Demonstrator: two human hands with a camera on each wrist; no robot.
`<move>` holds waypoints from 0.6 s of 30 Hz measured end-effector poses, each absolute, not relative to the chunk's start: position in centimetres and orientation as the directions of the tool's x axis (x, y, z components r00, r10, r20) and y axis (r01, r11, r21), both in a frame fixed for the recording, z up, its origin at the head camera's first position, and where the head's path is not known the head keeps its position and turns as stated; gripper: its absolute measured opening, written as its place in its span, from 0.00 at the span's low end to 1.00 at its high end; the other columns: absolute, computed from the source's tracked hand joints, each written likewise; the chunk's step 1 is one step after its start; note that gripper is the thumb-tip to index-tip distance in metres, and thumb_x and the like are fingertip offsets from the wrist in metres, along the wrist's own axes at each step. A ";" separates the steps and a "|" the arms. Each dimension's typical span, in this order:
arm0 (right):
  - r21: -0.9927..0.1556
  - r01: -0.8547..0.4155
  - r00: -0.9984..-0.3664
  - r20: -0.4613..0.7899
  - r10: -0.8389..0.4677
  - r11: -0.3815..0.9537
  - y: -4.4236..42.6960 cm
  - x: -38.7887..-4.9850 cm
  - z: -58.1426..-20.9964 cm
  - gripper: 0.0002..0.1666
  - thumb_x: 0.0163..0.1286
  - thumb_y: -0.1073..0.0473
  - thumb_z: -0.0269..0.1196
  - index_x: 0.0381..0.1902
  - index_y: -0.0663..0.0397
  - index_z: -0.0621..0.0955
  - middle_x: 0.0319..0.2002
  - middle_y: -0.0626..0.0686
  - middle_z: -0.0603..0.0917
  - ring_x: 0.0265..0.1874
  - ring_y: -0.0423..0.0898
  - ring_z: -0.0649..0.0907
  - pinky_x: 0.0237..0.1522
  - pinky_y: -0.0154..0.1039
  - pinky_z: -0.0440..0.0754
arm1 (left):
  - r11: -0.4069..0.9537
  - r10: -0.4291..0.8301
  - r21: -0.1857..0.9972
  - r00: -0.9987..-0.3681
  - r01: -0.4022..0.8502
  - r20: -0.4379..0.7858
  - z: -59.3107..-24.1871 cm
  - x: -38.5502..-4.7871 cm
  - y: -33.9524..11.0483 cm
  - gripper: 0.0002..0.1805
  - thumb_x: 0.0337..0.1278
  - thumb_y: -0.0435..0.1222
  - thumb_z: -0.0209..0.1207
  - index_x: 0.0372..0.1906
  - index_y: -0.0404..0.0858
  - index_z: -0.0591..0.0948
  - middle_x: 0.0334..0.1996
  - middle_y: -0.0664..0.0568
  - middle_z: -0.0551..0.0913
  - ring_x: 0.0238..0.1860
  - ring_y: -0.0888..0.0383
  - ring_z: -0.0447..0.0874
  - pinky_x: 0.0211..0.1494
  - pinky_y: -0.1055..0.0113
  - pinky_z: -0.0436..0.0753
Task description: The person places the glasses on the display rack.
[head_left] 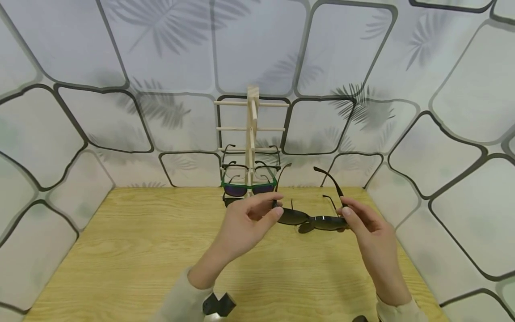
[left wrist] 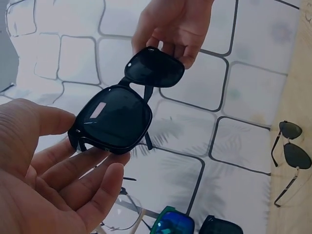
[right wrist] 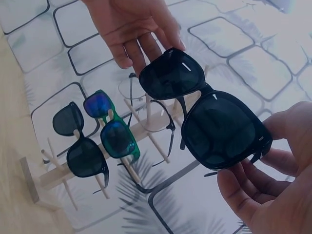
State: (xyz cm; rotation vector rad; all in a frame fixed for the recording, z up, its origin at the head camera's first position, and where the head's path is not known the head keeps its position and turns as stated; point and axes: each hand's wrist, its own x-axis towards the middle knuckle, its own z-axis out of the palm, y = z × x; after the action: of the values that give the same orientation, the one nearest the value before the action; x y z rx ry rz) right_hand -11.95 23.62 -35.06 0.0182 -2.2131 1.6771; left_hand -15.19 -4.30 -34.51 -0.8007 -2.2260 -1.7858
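Black sunglasses (head_left: 327, 222) with dark lenses are held up over the table between both hands, their temples unfolded and pointing towards the back. My left hand (head_left: 244, 223) pinches the left corner of the frame between thumb and fingers. At the opposite corner my right hand (head_left: 375, 241) grips the frame by the hinge. In the left wrist view a small pale rectangle shows on one lens of the sunglasses (left wrist: 117, 119). Behind and below them, a second pair of sunglasses (head_left: 306, 228) lies on the table, partly hidden in the head view.
A wooden eyewear rack (head_left: 252, 120) stands at the back of the table (head_left: 153, 250). Its lower pegs carry several pairs, among them green-framed sunglasses (right wrist: 117, 139) and black sunglasses (right wrist: 85, 156); its upper pegs (head_left: 273, 105) are bare. A patterned backdrop (head_left: 181, 120) encloses the back and sides.
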 end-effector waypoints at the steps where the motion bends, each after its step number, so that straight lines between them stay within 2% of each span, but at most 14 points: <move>1: -0.927 -0.238 -0.933 0.301 0.197 0.289 23.5 -12.1 -34.9 0.21 0.80 0.56 0.63 0.65 0.57 0.83 0.44 0.41 0.92 0.49 0.36 0.88 0.50 0.25 0.83 | 0.137 0.291 0.843 -0.835 0.520 0.467 -34.4 -15.3 -4.4 0.17 0.73 0.39 0.66 0.62 0.45 0.87 0.49 0.51 0.93 0.36 0.62 0.91 0.37 0.66 0.87; 9: -0.927 -0.297 -0.926 0.338 0.168 0.228 22.3 -12.8 -33.7 0.20 0.80 0.58 0.63 0.65 0.58 0.84 0.44 0.43 0.93 0.49 0.37 0.89 0.53 0.26 0.83 | 0.151 0.253 0.835 -0.837 0.530 0.485 -33.3 -15.6 -5.7 0.17 0.72 0.38 0.66 0.62 0.47 0.87 0.47 0.51 0.93 0.35 0.58 0.91 0.32 0.67 0.84; 13: -0.923 -0.317 -0.923 0.353 0.154 0.219 21.7 -13.2 -33.1 0.20 0.80 0.58 0.64 0.65 0.57 0.84 0.44 0.43 0.92 0.50 0.38 0.88 0.55 0.26 0.83 | 0.154 0.253 0.839 -0.842 0.522 0.477 -32.4 -15.5 -6.4 0.17 0.73 0.38 0.66 0.63 0.48 0.87 0.48 0.51 0.93 0.35 0.59 0.92 0.27 0.68 0.81; 18: -0.904 -0.372 -0.904 0.405 0.138 0.212 20.9 -13.6 -32.2 0.19 0.79 0.60 0.64 0.64 0.57 0.84 0.44 0.46 0.92 0.49 0.41 0.89 0.56 0.28 0.83 | 0.159 0.240 0.828 -0.835 0.537 0.495 -31.3 -15.4 -7.1 0.18 0.73 0.37 0.66 0.63 0.47 0.86 0.47 0.49 0.93 0.30 0.61 0.89 0.24 0.68 0.76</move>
State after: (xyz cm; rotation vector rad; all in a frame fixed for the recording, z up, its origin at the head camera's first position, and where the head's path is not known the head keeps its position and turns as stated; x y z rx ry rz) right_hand -13.64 20.93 -32.23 0.2173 -2.0944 1.7361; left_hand -15.37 -7.13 -31.29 -0.7543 -2.1882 -1.7325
